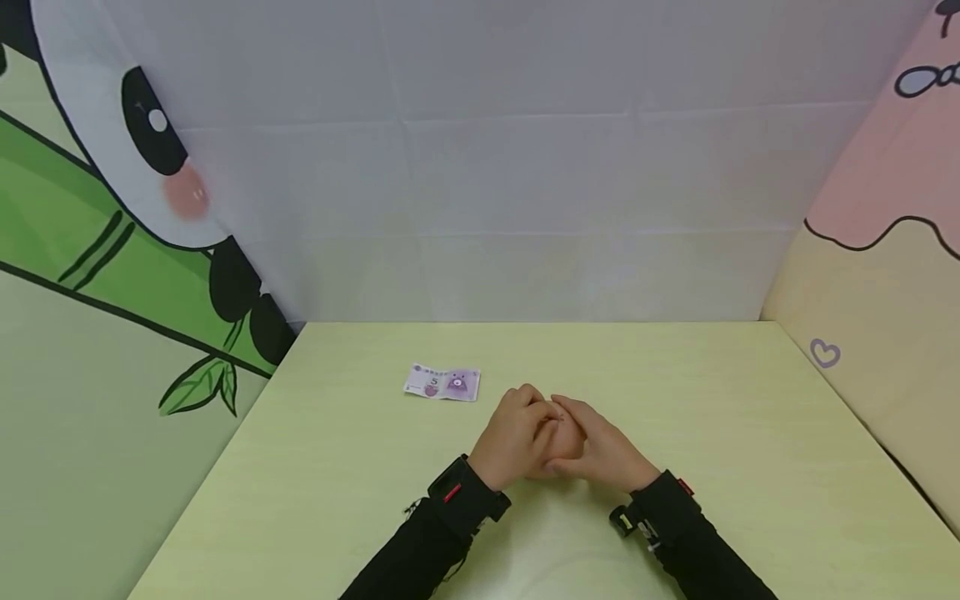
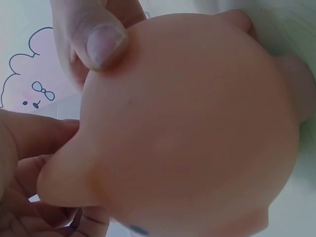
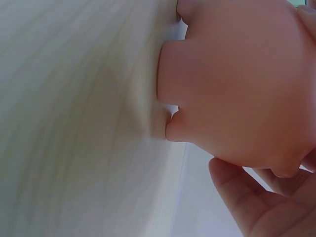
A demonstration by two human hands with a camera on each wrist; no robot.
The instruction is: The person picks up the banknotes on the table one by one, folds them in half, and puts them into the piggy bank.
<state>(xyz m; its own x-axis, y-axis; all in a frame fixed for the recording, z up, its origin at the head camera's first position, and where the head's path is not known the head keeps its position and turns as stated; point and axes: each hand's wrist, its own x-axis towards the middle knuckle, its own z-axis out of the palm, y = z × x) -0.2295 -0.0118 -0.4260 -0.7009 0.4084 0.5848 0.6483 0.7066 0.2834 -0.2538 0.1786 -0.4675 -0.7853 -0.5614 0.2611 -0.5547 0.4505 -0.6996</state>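
A rounded, peach-pink piggy bank [image 1: 567, 442] stands low between both hands at the middle of the table. Its stubby feet meet the tabletop in the right wrist view, where the smooth body [image 3: 237, 79] fills the right side. My left hand [image 1: 512, 440] grips it from the left, fingers curled over its upper part. On the other side my right hand [image 1: 609, 450] holds it with the thumb near the front and the fingers farther back. Close up in the left wrist view, a thumb [image 2: 104, 43] presses the body and fingers lie by a pointed ear [image 2: 69, 177]. The hands cover much of its top.
A small purple-and-white play banknote [image 1: 442, 382] with a pig picture lies on the pale table [image 1: 360, 467], beyond the left hand. A white backdrop [image 1: 517, 183] rises at the far edge. Printed panels with cartoon figures flank the table left and right.
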